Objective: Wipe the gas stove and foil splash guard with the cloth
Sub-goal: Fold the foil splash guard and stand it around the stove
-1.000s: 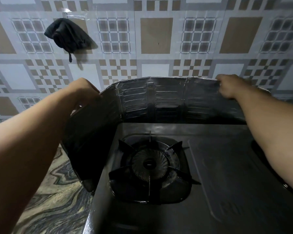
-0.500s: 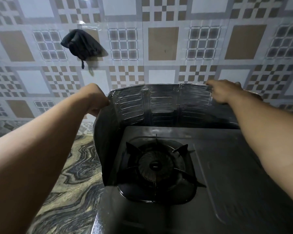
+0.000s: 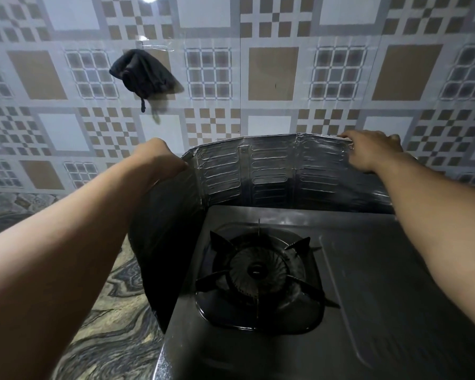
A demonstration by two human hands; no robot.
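Two hands were up on the foil splash guard (image 3: pixel 269 171), both curled over its top edge: the left hand (image 3: pixel 159 157) gripped the corner at about 10 o'clock from the burner (image 3: pixel 257 270), the right hand (image 3: pixel 370 152) the rim at 1 o'clock. Fingertips were hidden behind the foil, so hard to see how far they wrapped. One gas stove (image 3: pixel 368 311) sat inside the guard, dark and cut off at the frame's right and bottom. One dark cloth (image 3: pixel 143 71) hung on the tiled wall (image 3: pixel 272 72) at 11 o'clock, well apart from both hands. Marbled counter (image 3: pixel 107 325) at 8 o'clock.
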